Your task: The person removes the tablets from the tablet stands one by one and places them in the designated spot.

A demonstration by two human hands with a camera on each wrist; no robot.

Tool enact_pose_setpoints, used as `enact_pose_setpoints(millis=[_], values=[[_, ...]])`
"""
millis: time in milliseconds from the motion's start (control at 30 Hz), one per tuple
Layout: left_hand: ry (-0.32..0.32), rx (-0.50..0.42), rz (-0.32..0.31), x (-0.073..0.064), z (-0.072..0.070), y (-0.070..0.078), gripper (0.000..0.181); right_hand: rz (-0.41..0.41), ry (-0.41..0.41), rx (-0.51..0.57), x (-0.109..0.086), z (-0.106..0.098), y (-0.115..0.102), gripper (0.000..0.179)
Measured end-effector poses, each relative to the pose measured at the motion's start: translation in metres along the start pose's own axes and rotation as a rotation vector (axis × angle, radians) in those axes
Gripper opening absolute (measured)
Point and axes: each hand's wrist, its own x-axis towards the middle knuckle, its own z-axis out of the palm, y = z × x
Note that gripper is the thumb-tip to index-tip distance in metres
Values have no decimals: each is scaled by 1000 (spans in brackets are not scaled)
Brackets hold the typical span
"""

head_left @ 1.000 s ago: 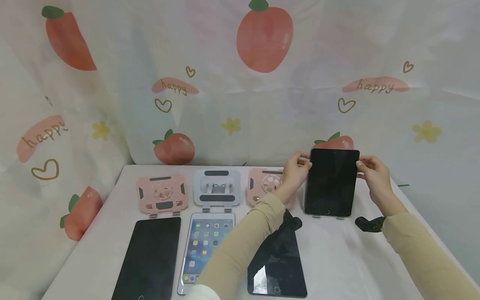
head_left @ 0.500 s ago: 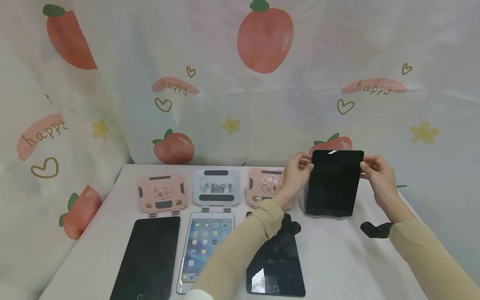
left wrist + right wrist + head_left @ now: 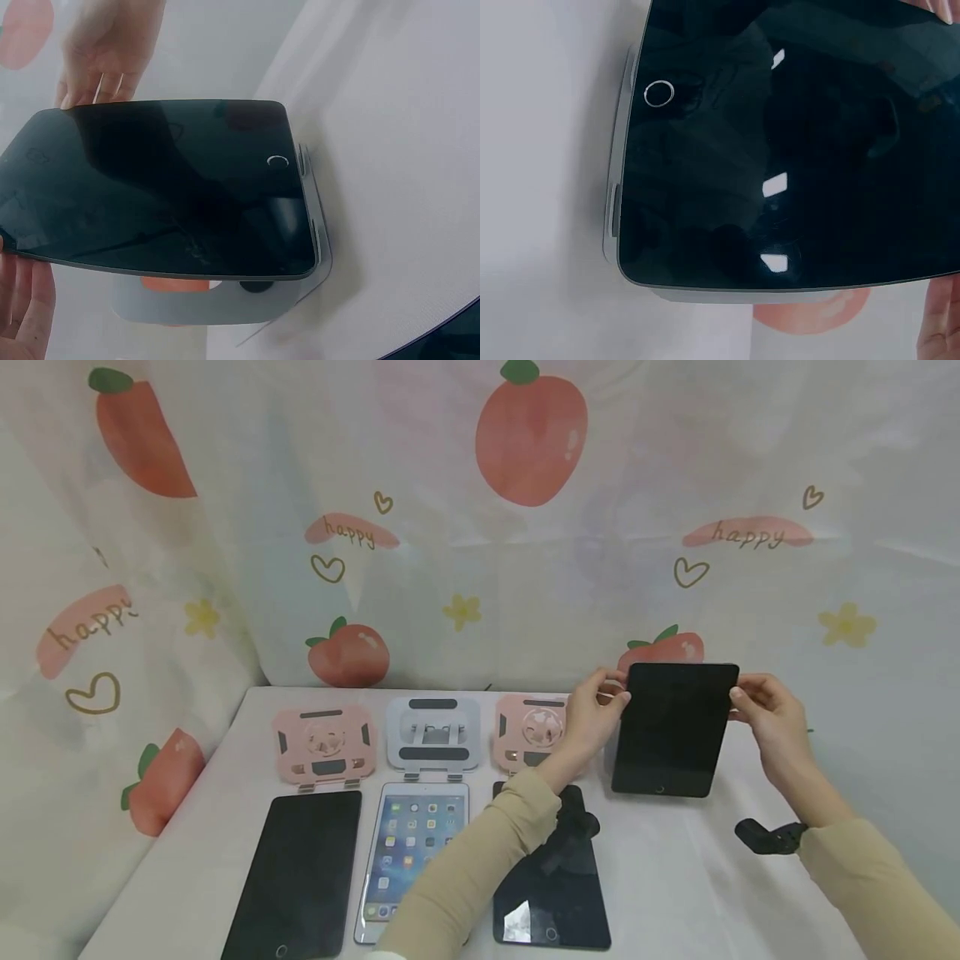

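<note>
Both hands hold a black tablet point(image 3: 674, 731) by its upper side edges, screen facing me. My left hand point(image 3: 596, 714) pinches its left edge and my right hand point(image 3: 772, 718) its right edge. Behind the tablet, a pale grey stand point(image 3: 217, 304) shows past its edge in the left wrist view, with a dark pad and a lip point(image 3: 321, 225) at the tablet's lower end. Most of that stand is hidden by the tablet. In the right wrist view the tablet's home button point(image 3: 659, 94) lies close to the stand's lip.
To the left stand a pink stand point(image 3: 325, 745), a pale blue stand point(image 3: 434, 735) and another pink stand point(image 3: 517, 735). Before them lie a black tablet point(image 3: 300, 877), a white tablet point(image 3: 412, 852) with its screen lit, and another black tablet point(image 3: 558, 893), partly under my left sleeve.
The held tablet's top has shifted right and slightly nearer, and its lower edge now covers the stand's lips in the head view. My right hand has moved right with it.
</note>
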Motion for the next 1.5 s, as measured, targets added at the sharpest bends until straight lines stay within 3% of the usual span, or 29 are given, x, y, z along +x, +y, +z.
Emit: enact_pose_setpoints(millis=[267, 433, 733, 1100, 1333, 1500], values=[[-37, -55, -27, -12, -8, 6, 18, -7, -38, 35, -11, -1, -7, 14], [-71, -38, -35, -21, -12, 11, 19, -23, -67, 69, -19, -2, -10, 17], [-72, -37, -65, -39, -13, 13, 18, -35, -118, 72, -33, -7, -9, 21], [-74, -100, -120, -65, -7, 16, 19, 29, -166, -131, -51, -24, -8, 18], [-75, -120, -154, -76, -6, 15, 17, 63, -167, -164, -60, -27, -3, 20], [-91, -185, -188, -81, -6, 13, 16, 74, -169, -186, -67, -28, 2, 23]])
